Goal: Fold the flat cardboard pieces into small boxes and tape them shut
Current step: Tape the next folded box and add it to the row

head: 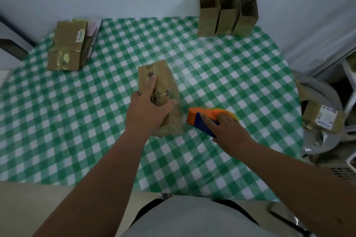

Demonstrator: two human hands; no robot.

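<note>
A table under a green-and-white checked cloth stands against a pale wall. Three open-topped folded boxes stand in a row at its far edge, towards the right corner; a stack of flat cardboard pieces lies at the far left corner. Off the right edge, a grey bin holds cardboard scraps. Near the table's middle, the left hand grips a cardboard box, forefinger stretched along its top face, thumb curled round its right side. Just beside it to the right, the right hand holds an orange-and-blue tape dispenser, fingers wrapped over it on the cloth.
</note>
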